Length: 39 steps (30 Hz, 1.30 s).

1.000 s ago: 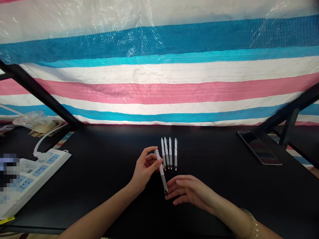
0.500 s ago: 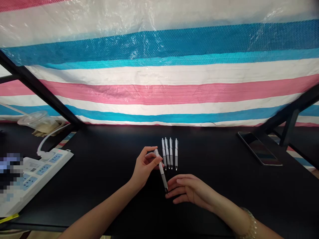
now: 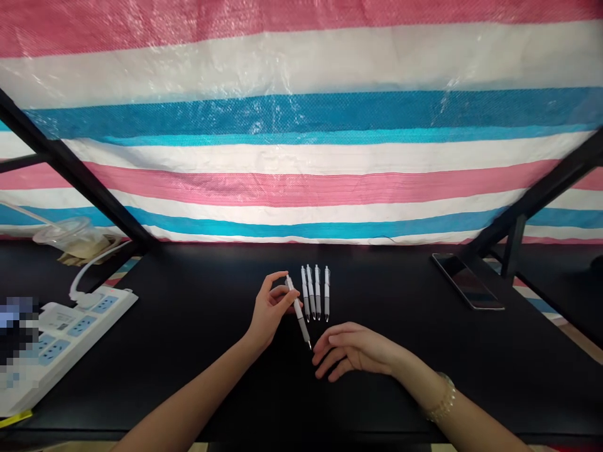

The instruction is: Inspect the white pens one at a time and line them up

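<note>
My left hand (image 3: 271, 309) grips a white and grey pen (image 3: 299, 317) near its upper end, the index finger at its top button and the tip pointing down to the right. My right hand (image 3: 353, 351) is held half curled with its fingers apart, just right of that pen's tip, and holds nothing. Behind the hands, several similar pens (image 3: 318, 292) lie side by side on the black table (image 3: 226, 276), clips at the far end. The rightmost one lies slightly apart from the others.
A phone (image 3: 468, 281) lies at the right. At the left are a white power strip (image 3: 89, 333) with a plugged cable and a clear plastic cup (image 3: 70, 233). Black frame bars (image 3: 94, 188) slant on both sides before a striped sheet (image 3: 301, 188).
The view has shifted, showing more of the sheet's top. The held pen's tip has come away from my right fingertips, and my left index finger now reaches its top.
</note>
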Each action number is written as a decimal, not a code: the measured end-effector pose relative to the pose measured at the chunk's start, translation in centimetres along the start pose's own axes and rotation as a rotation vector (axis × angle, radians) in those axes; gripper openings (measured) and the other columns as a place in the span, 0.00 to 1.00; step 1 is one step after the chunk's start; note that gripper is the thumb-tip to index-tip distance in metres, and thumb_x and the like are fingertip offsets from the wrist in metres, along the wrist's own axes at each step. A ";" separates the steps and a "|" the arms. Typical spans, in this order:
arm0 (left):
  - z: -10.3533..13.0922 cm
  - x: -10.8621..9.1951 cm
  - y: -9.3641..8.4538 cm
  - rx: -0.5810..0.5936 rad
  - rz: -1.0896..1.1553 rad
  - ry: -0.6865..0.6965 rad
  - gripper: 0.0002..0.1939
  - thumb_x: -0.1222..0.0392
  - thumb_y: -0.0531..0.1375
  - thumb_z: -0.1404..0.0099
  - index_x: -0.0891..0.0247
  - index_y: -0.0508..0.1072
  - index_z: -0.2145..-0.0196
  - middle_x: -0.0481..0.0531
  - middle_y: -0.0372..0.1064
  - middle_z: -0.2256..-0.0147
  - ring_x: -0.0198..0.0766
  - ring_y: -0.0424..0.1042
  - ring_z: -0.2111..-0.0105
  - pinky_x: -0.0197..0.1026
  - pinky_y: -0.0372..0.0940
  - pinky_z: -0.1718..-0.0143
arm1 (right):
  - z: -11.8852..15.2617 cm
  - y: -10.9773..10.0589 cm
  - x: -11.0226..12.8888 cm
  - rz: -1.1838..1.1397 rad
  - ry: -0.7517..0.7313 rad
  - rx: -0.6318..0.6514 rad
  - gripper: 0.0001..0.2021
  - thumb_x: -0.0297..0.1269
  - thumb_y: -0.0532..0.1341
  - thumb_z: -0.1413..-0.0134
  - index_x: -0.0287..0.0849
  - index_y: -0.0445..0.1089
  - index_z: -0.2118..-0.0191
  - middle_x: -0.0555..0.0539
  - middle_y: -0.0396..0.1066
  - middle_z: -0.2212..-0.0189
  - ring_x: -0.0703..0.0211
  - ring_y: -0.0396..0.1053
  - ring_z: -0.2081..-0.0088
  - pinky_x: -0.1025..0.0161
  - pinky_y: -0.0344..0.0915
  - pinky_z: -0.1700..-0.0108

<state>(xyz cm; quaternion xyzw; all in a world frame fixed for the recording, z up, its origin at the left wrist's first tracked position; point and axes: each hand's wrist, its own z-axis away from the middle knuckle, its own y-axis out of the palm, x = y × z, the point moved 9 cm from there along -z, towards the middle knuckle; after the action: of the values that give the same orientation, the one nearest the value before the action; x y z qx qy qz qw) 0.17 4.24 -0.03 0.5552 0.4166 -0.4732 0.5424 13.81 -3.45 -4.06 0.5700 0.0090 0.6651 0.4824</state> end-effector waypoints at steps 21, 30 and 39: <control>-1.4 -0.8 -0.1 0.029 -0.145 -0.001 0.24 0.53 0.67 0.47 0.60 0.66 0.54 0.43 0.67 0.75 0.37 0.73 0.75 0.38 0.69 0.73 | -0.4 0.0 -0.4 0.124 -0.016 0.068 0.17 0.38 0.70 0.58 0.38 0.59 0.76 0.53 0.67 0.82 0.61 0.72 0.74 0.66 0.68 0.71; -5.0 -1.3 -0.3 0.030 -0.603 0.136 0.17 0.55 0.64 0.45 0.62 0.73 0.57 0.48 0.70 0.73 0.36 0.71 0.81 0.39 0.68 0.76 | 0.0 0.4 0.3 0.189 -0.072 0.044 0.16 0.38 0.70 0.59 0.36 0.63 0.73 0.49 0.71 0.77 0.63 0.72 0.73 0.67 0.67 0.70; -2.1 -1.2 1.4 0.252 -0.883 0.351 0.22 0.68 0.54 0.41 0.55 0.72 0.50 0.51 0.65 0.61 0.34 0.67 0.72 0.38 0.65 0.68 | 1.8 -1.8 5.6 0.337 -0.355 -0.241 0.11 0.40 0.65 0.52 0.37 0.65 0.72 0.51 0.69 0.78 0.69 0.63 0.79 0.72 0.55 0.79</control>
<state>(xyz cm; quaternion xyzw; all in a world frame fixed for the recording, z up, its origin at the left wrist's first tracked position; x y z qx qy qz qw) 1.47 6.27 1.34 0.4584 0.6368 -0.6039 0.1403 16.95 0.19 -0.22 0.6097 -0.2499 0.6218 0.4233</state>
